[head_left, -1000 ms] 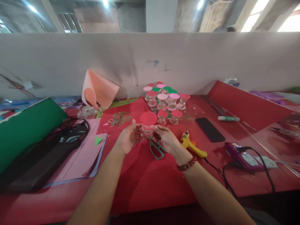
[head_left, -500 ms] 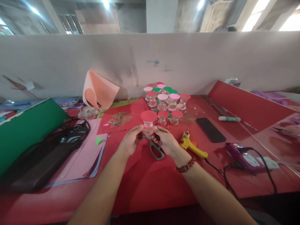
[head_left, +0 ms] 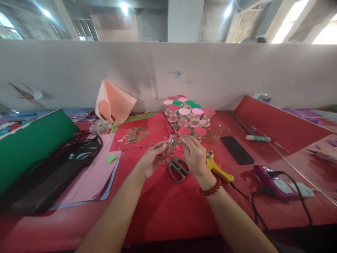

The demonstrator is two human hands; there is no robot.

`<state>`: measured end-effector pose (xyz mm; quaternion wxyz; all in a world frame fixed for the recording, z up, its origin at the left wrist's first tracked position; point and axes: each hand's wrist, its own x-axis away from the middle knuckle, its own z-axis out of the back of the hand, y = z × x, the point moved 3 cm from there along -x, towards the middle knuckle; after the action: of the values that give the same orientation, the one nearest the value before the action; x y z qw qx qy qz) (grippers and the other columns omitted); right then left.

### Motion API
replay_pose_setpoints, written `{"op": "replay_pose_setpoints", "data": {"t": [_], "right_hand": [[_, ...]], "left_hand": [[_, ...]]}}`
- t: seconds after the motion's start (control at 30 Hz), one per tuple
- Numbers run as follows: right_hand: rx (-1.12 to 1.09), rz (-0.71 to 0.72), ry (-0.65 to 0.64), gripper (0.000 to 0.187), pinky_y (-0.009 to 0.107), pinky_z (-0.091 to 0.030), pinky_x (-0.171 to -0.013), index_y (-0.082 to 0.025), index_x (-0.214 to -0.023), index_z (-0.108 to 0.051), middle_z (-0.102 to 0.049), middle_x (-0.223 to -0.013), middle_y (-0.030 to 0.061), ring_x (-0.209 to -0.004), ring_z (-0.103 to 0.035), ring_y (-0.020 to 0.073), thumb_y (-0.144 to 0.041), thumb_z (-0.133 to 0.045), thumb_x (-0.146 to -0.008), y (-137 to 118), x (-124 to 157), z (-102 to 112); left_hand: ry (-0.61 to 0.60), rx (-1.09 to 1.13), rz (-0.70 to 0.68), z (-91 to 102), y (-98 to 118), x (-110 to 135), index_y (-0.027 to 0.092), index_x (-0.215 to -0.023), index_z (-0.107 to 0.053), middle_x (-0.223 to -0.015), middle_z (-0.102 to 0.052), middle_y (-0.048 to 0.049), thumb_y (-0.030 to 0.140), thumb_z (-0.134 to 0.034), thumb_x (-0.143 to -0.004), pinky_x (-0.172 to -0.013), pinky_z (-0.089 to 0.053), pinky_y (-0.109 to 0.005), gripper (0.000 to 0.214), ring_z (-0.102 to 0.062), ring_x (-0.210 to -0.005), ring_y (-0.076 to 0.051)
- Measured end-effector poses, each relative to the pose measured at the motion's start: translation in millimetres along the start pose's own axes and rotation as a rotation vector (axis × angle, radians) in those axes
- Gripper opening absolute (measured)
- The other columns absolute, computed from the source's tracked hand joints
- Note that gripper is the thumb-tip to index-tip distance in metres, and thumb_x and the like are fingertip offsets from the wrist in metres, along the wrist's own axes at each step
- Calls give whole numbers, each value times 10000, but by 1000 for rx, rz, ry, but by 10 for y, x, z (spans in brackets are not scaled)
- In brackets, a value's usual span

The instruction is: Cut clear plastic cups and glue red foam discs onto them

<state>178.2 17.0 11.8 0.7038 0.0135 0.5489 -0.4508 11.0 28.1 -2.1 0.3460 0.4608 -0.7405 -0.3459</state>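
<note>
Between my hands, a clear plastic hourglass-shaped piece [head_left: 172, 140] is tipped on its side above the table. My left hand [head_left: 150, 158] holds it from the left, thumb on top and fingers below. My right hand [head_left: 195, 154] is pinched close against the piece's upper right edge; what lies between those fingertips is too small to make out. Grey-green scissors [head_left: 179, 170] lie below the hands. Just behind stand several similar clear pieces topped with red, pink and green paper discs [head_left: 184, 111]. A yellow glue gun [head_left: 218, 168] lies right of my right hand.
On the right are a black phone [head_left: 237, 150], a glue stick [head_left: 258, 138], a purple power socket [head_left: 276, 182] with cables and a leaning red board [head_left: 279, 123]. Leftward lie a black bag [head_left: 52, 172], pink paper sheets [head_left: 89, 172] and a green board [head_left: 39, 140].
The clear piece has turned from upright, red disc on top, onto its side. My right hand has shifted from its lower side to its upper right edge, uncovering more of the scissors.
</note>
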Motion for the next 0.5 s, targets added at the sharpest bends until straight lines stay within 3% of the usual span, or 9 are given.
{"op": "replay_pose_setpoints", "data": {"t": [0.13,0.23,0.37,0.5], "right_hand": [[-225,-186,78,171,318,-518,-812,-223,-1024,-633,-671,-989,73,-894,-643,183,-250,-494,-928,4,-12,-21],[-343,-323,-21,158,326,-516,-777,-226,-986,-631,-669,-959,74,-839,-634,190,-322,-532,-909,-37,3,-84],[-417,-310,-152,208,348,-499,-816,-229,-1033,-636,-672,-970,73,-877,-620,209,-338,-598,-860,-138,49,-168],[-343,-304,-230,313,366,-474,-852,-225,-1076,-654,-668,-1047,87,-941,-602,232,-348,-682,-790,-158,63,-221]], "left_hand": [[-44,115,-48,-33,-50,-8,141,-1050,-663,-1077,-700,-109,188,-640,-812,-902,-533,-382,244,-670,-1000,-235],[-43,174,-78,-48,-50,-7,160,-1038,-666,-1094,-695,-92,172,-664,-787,-902,-531,-355,252,-656,-1030,-224],[-36,182,-136,-60,-43,-2,192,-1017,-671,-1091,-688,-55,173,-682,-783,-834,-540,-279,235,-662,-957,-166],[-9,191,-119,-58,-71,-6,199,-938,-681,-1037,-689,-31,132,-676,-778,-734,-538,-207,174,-657,-860,-119]]}}
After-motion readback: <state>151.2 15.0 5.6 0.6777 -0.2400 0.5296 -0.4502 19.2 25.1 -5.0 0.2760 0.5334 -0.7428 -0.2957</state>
